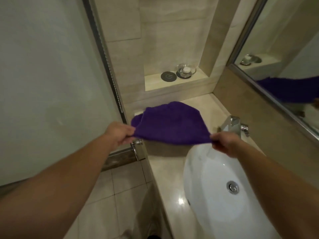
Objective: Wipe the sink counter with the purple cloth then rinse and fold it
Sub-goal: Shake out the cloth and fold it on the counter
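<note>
1. Hands first: our left hand [119,133] pinches one near corner of the purple cloth [169,125] and our right hand [223,143] pinches the other. The fingers are curled onto the fabric, so the near edge is stretched between them.
2. The cloth hangs over the sink counter [165,171], beyond the rim of the sink [207,195] and left of the faucet [233,124]. Its near edge is lifted, with a shadow under it, and the far part slopes down toward the back wall. We cannot tell whether that far edge touches the counter.
3. We judge this to be the spreading-out that comes before a fold or before laying the cloth flat. We cannot tell whether it is wet, so the stage of the task is uncertain.
4. To do it well, we should hold both corners level with even tension, so the edge runs straight and the corners can meet squarely.
5. We should lower it onto the bare counter left of the basin, not across the rim, where it could slide in.
6. Our right hand is near the faucet, so we should move it with care to avoid snagging the fabric.
</note>
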